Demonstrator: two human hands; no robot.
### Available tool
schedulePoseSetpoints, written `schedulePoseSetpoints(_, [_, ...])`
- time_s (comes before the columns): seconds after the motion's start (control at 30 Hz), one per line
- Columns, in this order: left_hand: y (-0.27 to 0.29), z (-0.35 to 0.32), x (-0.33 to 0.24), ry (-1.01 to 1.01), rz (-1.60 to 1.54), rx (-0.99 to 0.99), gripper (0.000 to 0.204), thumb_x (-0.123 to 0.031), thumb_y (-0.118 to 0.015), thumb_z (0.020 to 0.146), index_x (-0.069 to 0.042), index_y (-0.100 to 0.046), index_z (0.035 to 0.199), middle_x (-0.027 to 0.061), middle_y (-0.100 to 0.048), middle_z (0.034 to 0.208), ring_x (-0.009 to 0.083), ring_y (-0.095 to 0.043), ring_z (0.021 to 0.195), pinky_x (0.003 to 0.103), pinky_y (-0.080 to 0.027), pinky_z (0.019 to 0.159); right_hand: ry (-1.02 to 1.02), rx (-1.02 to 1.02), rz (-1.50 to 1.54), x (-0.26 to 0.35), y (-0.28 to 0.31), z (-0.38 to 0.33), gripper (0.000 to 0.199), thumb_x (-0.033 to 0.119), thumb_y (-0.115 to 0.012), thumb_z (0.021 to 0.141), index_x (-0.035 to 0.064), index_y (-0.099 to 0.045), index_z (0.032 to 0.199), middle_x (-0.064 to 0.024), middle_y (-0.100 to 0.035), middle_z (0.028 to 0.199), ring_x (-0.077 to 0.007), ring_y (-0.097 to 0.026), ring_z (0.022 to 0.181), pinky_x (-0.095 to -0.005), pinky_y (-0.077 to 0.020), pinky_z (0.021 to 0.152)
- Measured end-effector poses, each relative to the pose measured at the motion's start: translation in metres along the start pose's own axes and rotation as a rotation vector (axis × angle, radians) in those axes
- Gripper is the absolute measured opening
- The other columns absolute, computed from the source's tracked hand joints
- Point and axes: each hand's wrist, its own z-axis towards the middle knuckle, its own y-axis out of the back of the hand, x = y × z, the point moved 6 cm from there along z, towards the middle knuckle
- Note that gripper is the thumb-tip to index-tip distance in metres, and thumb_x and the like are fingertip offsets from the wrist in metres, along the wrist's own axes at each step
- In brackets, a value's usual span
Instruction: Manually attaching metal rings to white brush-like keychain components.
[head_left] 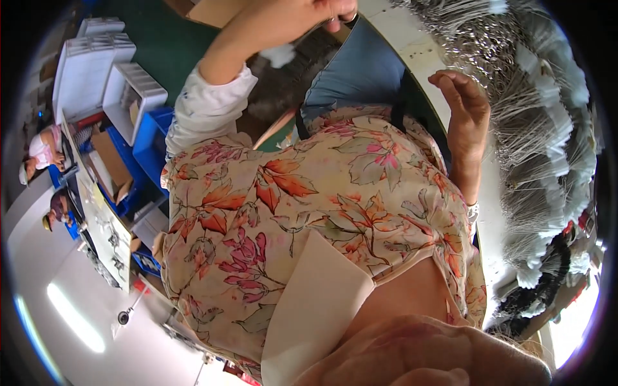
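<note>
My left hand (pixel 283 24) is raised at the top of the view, its fingers curled together near the picture's edge. Whatever they hold is too small or cut off to name. Below that wrist a blurred white tuft (pixel 278 56) shows over a dark grey heap (pixel 277 90). My right hand (pixel 468 112) is over the edge of the pale table (pixel 492 212), thumb and fingers loosely bent with nothing visible between them. Right beside it lies a large pile of thin wire-stemmed brushes (pixel 534 138) with white tufts. Looped wire ends (pixel 486 42) are heaped at its far side.
White plastic crates (pixel 90 71) and a blue bin (pixel 151 145) stand at the left. Beyond them is a long table (pixel 103 219) with two people (pixel 46 151) beside it. Cardboard (pixel 215 9) lies at the far side. Black-tufted pieces (pixel 537 286) lie near right.
</note>
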Motion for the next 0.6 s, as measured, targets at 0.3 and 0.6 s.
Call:
schedulePoseSetpoints(0.3, [-0.156, -0.013, 0.245, 0.119, 0.825, 0.203, 0.017, -0.019, -0.055, 0.075, -0.014, -0.066, 0.087, 0.0095, -0.064, 0.075, 0.0291, -0.063, 0.077, 0.044, -0.044, 0.072, -0.249, 0.078, -0.077, -0.014, 0.02, -0.026, 0.015, 0.006, -0.06, 0.086, -0.0038, -0.062, 0.097, -0.0063, -0.063, 0.089, -0.0112, -0.057, 0.085, -0.0225, -0.0439, 0.08])
schedulePoseSetpoints(0.6, [-0.182, -0.054, 0.279, 0.162, 0.262, 0.35, 0.028, -0.025, -0.065, 0.077, -0.011, -0.066, 0.102, 0.0151, -0.064, 0.092, 0.03, -0.062, 0.086, 0.039, -0.048, 0.074, -0.321, 0.106, -0.093, -0.016, 0.018, -0.025, 0.014, 0.006, -0.06, 0.085, -0.0018, -0.063, 0.096, -0.0046, -0.063, 0.087, -0.01, -0.057, 0.084, -0.0218, -0.044, 0.078])
